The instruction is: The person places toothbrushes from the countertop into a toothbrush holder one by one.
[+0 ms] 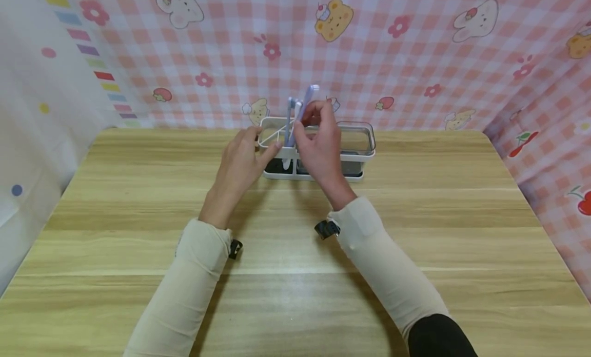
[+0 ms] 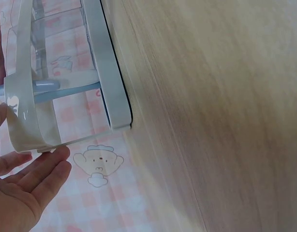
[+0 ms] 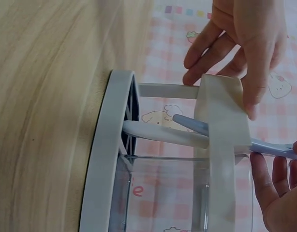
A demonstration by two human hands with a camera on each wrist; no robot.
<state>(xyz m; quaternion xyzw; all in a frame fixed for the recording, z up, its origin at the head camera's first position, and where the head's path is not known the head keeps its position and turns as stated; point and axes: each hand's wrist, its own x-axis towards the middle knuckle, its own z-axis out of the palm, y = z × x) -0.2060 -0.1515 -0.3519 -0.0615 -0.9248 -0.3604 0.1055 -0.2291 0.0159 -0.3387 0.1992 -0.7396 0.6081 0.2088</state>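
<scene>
A white toothbrush holder (image 1: 288,153) with clear cups stands at the table's back edge. My left hand (image 1: 241,159) grips its left end, thumb on the front of the upper rim and fingers at the side. With my right hand (image 1: 320,144) I pinch a purple toothbrush (image 1: 310,93), bristles up, its handle slanting down through the holder's divided top. Its lower tip hangs above the base in the right wrist view. A blue-grey toothbrush (image 1: 290,118) and a white toothbrush (image 3: 158,133) stand beside it in the same left section.
A clear cup (image 1: 357,141) fills the right part of the holder. The wooden table (image 1: 277,275) stretches toward me. A pink checked curtain (image 1: 295,54) hangs right behind the holder, and a white cloth (image 1: 32,141) hangs at the left.
</scene>
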